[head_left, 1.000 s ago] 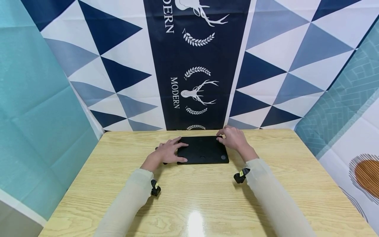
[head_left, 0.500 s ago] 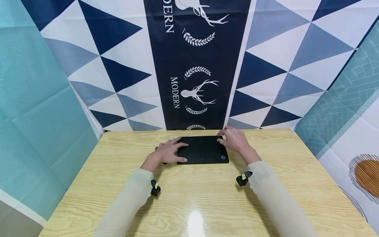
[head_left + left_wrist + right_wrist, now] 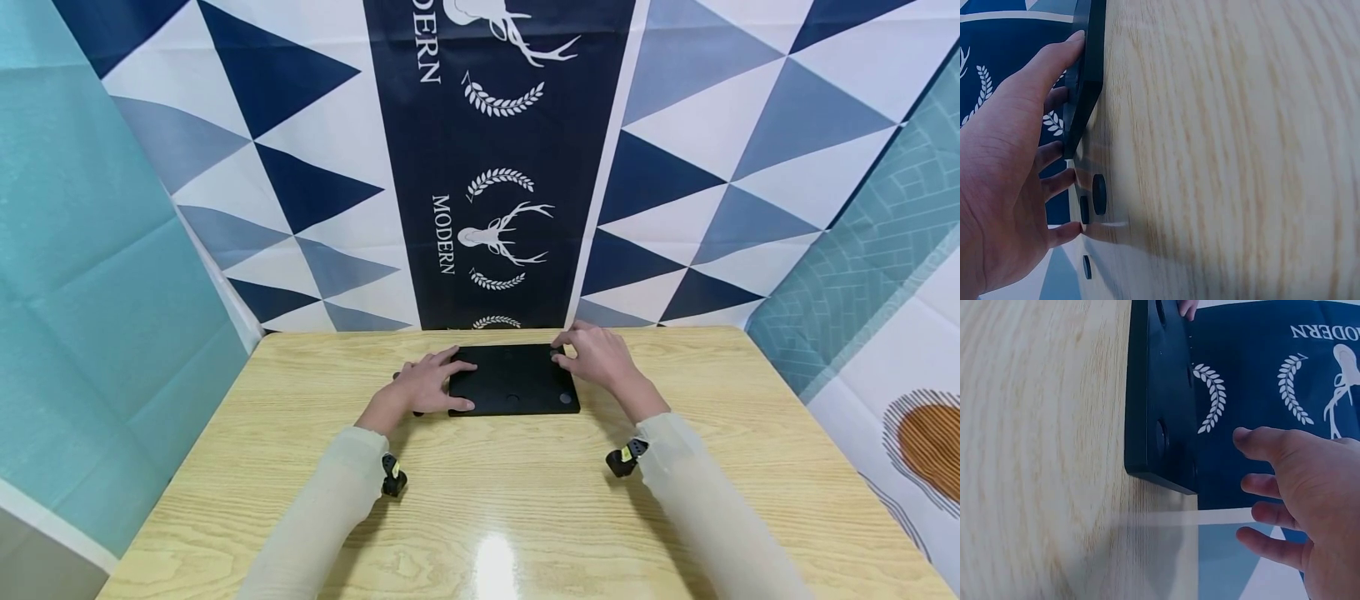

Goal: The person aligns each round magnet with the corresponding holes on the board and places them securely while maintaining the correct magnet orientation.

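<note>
A black rectangular board [image 3: 513, 379] with round recesses lies flat near the table's far edge. My left hand [image 3: 429, 383] rests on its left end, fingers spread and thumb by the near left corner. In the left wrist view, dark round discs [image 3: 1099, 194] lie on the table beneath and beside that hand; the head view shows only parts of them. At the board's far right corner is my right hand [image 3: 596, 354], its thumb and index finger slightly apart. The right wrist view shows these fingers relaxed, with no held thing visible. A round recess [image 3: 1161, 439] shows near the board's right end.
The wooden table [image 3: 487, 492] extends toward me and to both sides. Behind it hangs a patterned cloth [image 3: 495, 167] with triangles and deer heads, close to the far edge. A teal cloth [image 3: 97, 275] covers the left side.
My right forearm and wrist have shifted slightly to the right and toward me, the fingers drawing a little right at the board's corner. The left hand and the board stay put.
</note>
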The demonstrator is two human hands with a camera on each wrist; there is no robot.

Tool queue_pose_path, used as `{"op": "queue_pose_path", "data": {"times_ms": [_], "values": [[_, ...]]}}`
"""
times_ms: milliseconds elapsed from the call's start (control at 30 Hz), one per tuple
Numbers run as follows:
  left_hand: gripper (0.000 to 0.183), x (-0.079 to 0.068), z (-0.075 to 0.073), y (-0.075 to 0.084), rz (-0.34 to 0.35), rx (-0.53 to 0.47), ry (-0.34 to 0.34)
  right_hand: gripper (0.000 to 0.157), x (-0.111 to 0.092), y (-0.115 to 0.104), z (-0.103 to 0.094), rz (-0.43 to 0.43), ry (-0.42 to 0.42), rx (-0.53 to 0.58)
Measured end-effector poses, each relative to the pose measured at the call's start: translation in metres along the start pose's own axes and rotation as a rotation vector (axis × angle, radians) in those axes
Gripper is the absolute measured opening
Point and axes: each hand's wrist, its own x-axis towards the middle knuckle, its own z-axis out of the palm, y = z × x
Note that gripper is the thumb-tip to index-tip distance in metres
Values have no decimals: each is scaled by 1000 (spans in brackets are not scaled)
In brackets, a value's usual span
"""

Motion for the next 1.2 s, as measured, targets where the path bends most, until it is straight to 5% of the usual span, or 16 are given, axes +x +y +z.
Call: {"op": "queue_pose_path", "data": {"times_ms": [1200], "values": [[78, 0, 0, 0, -3, 1, -14, 23, -28, 6, -9, -16, 9, -38]]}}
